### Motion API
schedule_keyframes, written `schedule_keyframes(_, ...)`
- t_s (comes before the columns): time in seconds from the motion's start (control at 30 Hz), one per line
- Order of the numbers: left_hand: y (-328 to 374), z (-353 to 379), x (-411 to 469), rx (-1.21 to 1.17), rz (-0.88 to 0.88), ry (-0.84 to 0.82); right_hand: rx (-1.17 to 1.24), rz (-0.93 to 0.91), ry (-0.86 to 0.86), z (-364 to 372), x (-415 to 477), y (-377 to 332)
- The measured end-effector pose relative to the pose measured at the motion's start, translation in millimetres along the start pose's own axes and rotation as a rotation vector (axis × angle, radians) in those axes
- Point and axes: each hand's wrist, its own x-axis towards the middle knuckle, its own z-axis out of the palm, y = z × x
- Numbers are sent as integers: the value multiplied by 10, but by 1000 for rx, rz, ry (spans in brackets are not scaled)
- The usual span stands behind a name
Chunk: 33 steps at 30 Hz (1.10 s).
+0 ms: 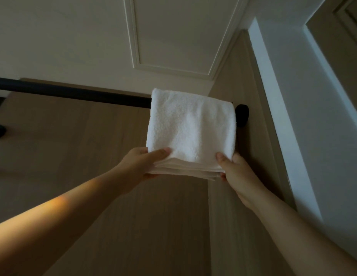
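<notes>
One folded white towel (190,130), one black rail (74,94), two hands: left hand (141,164), right hand (236,174).

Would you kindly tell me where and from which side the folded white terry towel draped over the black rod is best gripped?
Grip the folded white terry towel at its lower corners, from below, thumbs on the front face: its layered edges hang free there, while the top wraps the black rod. The left hand and right hand pinch it so.

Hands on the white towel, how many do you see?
2. The left hand pinches the lower left corner of the towel; the right hand pinches the lower right corner. None seems hidden.
</notes>
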Motion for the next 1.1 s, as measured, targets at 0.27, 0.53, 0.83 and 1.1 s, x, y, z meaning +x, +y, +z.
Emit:
schedule_keyframes(0.27,12,-73,-57,-88,22,-45,152,145,10,-80,-77,66)
schedule_keyframes(0.53,-115,-173,-158,-136,97,-139,365,229,47,-69,-127,172)
schedule_keyframes(0.83,-188,-204,-158,-308,89,-191,925,420,-125,58,-128,269)
schedule_keyframes(1.1,-186,-192,-142,-282,86,-156,903,382,-38,49,-147,226)
